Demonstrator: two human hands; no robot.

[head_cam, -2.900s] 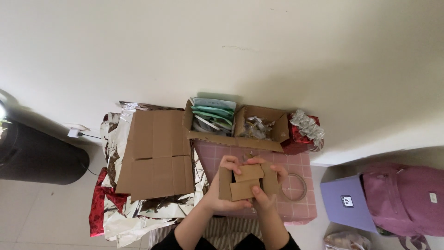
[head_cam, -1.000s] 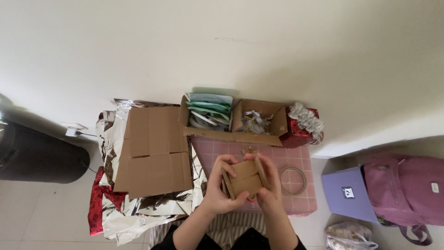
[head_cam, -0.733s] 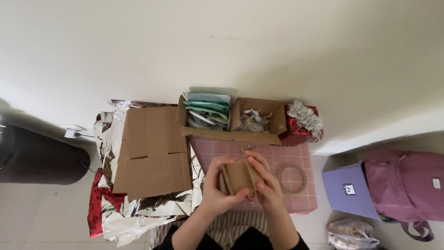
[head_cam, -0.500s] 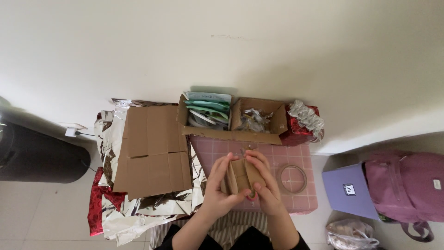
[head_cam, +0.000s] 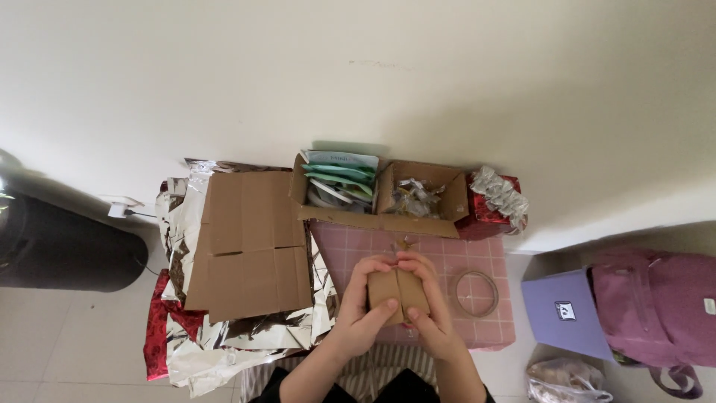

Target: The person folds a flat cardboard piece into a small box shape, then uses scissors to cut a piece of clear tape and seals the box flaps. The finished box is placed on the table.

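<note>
Both hands (head_cam: 399, 298) have folded the small cardboard box (head_cam: 397, 292) shut, fingers clasped round it

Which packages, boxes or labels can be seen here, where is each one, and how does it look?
Small brown cardboard box: held closed between left hand and right hand, above the pink table.
Open brown carton: against the wall, two compartments, green and white packets left, clear wrappers right.
Red gift box: right of the carton, silver ribbon on top.
Flattened cardboard: left, on silver foil.
Lilac card: on the floor at right, with a small dark label.
</note>
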